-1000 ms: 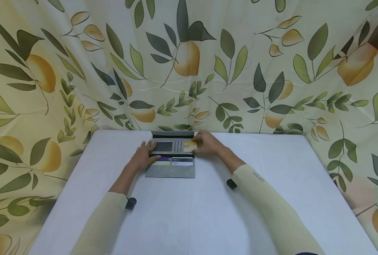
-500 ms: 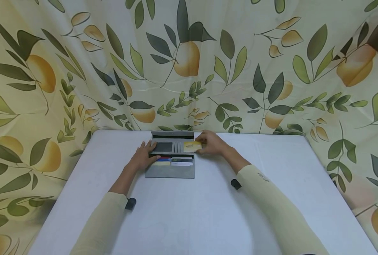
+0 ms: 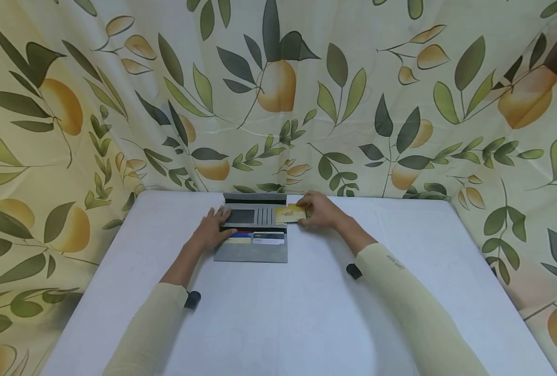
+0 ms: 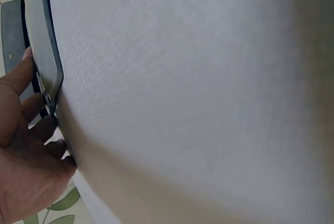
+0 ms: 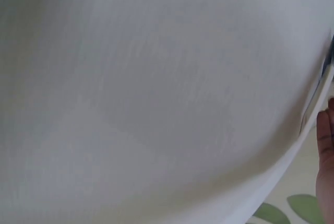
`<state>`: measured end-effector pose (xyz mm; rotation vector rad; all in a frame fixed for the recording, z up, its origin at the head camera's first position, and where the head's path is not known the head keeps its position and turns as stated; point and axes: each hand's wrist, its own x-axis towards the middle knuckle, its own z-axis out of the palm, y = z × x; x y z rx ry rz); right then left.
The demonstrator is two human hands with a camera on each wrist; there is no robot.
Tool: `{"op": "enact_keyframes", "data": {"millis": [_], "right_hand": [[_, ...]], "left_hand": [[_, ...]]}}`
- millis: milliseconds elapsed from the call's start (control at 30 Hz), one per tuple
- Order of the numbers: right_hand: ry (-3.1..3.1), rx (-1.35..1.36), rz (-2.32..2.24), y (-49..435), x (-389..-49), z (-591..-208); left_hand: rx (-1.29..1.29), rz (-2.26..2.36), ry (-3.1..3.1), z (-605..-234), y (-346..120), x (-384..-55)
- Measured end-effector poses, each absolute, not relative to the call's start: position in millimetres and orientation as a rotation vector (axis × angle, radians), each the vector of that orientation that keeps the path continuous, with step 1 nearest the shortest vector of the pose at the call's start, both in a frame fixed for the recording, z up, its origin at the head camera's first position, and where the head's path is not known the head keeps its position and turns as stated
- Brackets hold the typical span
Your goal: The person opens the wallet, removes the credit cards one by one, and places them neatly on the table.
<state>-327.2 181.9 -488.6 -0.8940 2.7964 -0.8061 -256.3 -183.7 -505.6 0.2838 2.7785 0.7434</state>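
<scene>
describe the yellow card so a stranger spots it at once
On the white table, near its far edge, lies an open grey wallet. At its right, the right hand pinches the yellow card. Unlike the cards in the nearer panel, it juts past the wallet's edge.

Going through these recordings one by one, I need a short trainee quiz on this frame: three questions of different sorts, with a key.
1. Multiple choice. What does the right hand pinch?
A) a pen
B) a yellow card
C) a coin

2. True or false: the grey wallet is folded shut.

3. Fill in the blank: the ____ hand touches the side of the wallet opposite the pinched item.

Key:
1. B; the card juts past the wallet's right edge in the head view.
2. False; it lies open on the white table, its pockets showing.
3. left
</scene>
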Motion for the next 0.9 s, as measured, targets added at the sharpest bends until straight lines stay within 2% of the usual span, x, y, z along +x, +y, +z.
{"op": "enact_keyframes", "data": {"millis": [900], "right_hand": [[2.836,-0.644,-0.802,241,-325,-484]], "left_hand": [[0.277,0.746,2.780,-504,-183,-256]]}}
